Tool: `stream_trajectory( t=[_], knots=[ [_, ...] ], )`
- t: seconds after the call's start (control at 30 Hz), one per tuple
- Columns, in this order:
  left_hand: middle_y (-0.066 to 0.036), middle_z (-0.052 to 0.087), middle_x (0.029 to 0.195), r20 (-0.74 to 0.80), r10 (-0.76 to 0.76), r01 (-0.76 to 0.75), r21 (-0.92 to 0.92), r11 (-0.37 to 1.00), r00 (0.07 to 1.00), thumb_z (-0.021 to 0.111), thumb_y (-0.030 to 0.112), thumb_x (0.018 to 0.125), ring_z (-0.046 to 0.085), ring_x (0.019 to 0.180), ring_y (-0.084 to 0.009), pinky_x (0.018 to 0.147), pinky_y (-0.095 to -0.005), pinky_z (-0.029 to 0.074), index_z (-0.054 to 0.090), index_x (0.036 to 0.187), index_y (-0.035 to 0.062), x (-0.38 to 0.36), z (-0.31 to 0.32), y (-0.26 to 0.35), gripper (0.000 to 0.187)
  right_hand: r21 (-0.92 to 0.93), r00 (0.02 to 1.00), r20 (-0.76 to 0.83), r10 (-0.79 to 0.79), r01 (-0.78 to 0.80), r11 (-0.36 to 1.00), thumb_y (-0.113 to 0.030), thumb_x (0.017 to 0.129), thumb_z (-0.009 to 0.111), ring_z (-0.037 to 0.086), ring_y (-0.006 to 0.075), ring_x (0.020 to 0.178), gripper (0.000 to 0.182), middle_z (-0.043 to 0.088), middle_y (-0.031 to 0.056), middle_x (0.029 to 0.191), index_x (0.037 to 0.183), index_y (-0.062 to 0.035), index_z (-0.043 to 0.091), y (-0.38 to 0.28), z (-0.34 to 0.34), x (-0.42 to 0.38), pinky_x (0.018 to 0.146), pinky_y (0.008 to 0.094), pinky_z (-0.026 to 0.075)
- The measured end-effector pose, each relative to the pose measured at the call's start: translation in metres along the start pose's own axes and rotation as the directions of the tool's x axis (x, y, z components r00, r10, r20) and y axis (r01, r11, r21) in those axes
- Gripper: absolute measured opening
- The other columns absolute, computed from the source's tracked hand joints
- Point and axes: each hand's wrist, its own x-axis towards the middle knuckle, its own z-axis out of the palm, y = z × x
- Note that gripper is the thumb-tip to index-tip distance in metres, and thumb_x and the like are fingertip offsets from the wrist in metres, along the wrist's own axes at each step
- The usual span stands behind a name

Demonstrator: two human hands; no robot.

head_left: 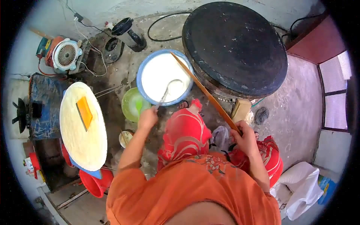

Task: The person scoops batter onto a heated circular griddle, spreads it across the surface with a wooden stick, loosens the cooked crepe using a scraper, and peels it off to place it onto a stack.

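Broadly, the concrete floor [298, 101] gives its widest stretch on the right, between the black griddle [234, 48] and the windowed wall. The griddle fills the far middle, its near-left edge just beside the blue basin [139, 77]; whether they touch is hard to tell. To the left, a pale round disc [84, 146] overhangs a red bucket [95, 184], hiding part of it. The basin holds white liquid [159, 75]. Over its right rim slants a long wooden strip [206, 92], its far tip above the basin; contact with the liquid cannot be made out. The green bowl [126, 112] sits at the basin's near-left side, partly covered by its rim. The right hand [245, 138] is closed around the strip's near end, fingers partly hidden. The left hand [148, 118] grips the handle of a ladle [163, 96], whose head is in the liquid. Nearer, a small cup [125, 138] has unclear contents.
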Motion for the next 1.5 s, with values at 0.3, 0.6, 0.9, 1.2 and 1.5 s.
stream_trajectory(
  t=[0.3,0.6,0.9,1.2,1.5],
  knots=[
    [-0.022,0.061,0.073,-0.092,0.011,-0.034,-0.258,0.966,0.996,0.049,0.016,0.082,0.06,0.065,-0.0354,0.058,-0.0453,0.046,0.058,0.073,-0.0026,0.028,0.069,-0.017,0.023,0.073,0.997,0.026,0.078,-0.08,0.994,-0.005,0.081,0.059,0.056,0.0125,0.055,0.015,0.058,0.0079,0.066,0.092,-0.0004,0.05,-0.011,-0.001,-0.002,0.051,0.0276,0.044],
    [-0.003,0.047,0.062,0.658,0.18,0.679,-0.676,-0.288,0.731,0.039,0.023,0.092,0.032,0.039,-0.0075,0.035,-0.0206,0.026,0.049,0.11,0.0015,0.003,0.003,-0.018,0.03,0.112,0.999,-0.015,0.035,-0.033,0.993,-0.005,0.083,0.057,0.055,0.0113,0.055,0.011,0.058,0.0071,0.068,0.089,-0.0015,0.049,-0.016,-0.004,0.002,0.051,0.0253,0.044],
    [-0.006,0.048,0.061,0.469,0.154,0.494,-0.821,-0.287,0.87,0.051,0.021,0.088,0.037,0.041,-0.0087,0.035,-0.0204,0.028,0.05,0.111,0.0015,-0.052,-0.067,-0.025,0.03,0.292,0.996,-0.013,0.084,-0.077,0.953,-0.015,0.091,0.047,0.051,0.0089,0.054,0.013,0.056,0.0033,0.067,0.087,-0.0031,0.049,-0.02,-0.005,0.001,0.05,0.0241,0.041],
    [-0.006,0.046,0.055,0.291,0.198,0.348,-0.846,-0.405,0.936,0.048,0.022,0.089,0.034,0.036,-0.0089,0.031,-0.021,0.027,0.043,0.12,-0.0015,-0.059,-0.079,-0.004,0.039,0.354,0.991,-0.081,0.103,-0.069,0.933,-0.01,0.085,0.058,0.045,0.0043,0.068,0.019,0.051,-0.0044,0.076,0.101,-0.0015,0.055,-0.02,-0.015,-0.003,0.062,0.0187,0.038],
    [-0.008,0.048,0.062,0.487,0.079,0.478,-0.794,-0.376,0.87,0.039,0.016,0.091,0.035,0.04,-0.0106,0.034,-0.0215,0.027,0.039,0.124,0.0116,-0.012,-0.017,0.002,0.033,0.38,0.97,0.025,0.244,-0.234,0.895,-0.004,0.08,0.062,0.047,0.0046,0.064,0.024,0.054,-0.0008,0.077,0.102,-0.0022,0.053,-0.017,-0.025,-0.009,0.059,0.0202,0.04]
  ],
)
